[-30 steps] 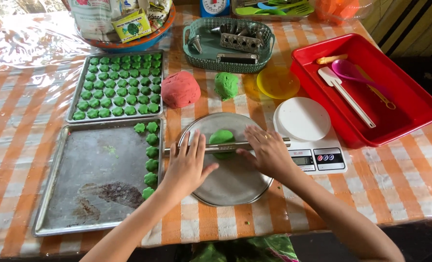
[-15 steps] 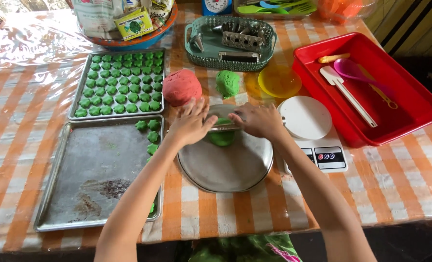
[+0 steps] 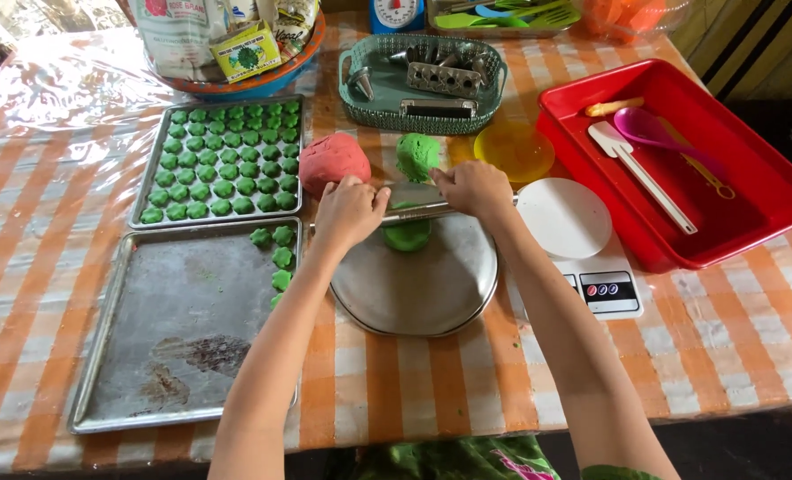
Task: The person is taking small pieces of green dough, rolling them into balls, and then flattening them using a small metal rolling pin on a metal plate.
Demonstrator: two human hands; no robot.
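Shifted slightly toward far rim since prior frame: left hand (image 3: pixel 350 212) and right hand (image 3: pixel 473 188), both curled over metal rolling pin (image 3: pixel 418 213), pressing it onto green dough (image 3: pixel 408 236) on round metal plate (image 3: pixel 418 284). Adjacent on worktop (image 3: pixel 49 258): pink dough ball (image 3: pixel 334 162), baking tray (image 3: pixel 178 329).

A home kitchen set up for baking. The table (image 3: pixel 49 160) wears an orange-checked cloth under clear plastic. On it stand baking trays (image 3: pixel 147 356) with small green dough pieces (image 3: pixel 227 164), balls of pink dough (image 3: pixel 334 160) and green dough (image 3: pixel 417 153), a kitchen scale (image 3: pixel 583 258), a basket of metal moulds (image 3: pixel 423 76) and a red tray of spatulas (image 3: pixel 680 169).
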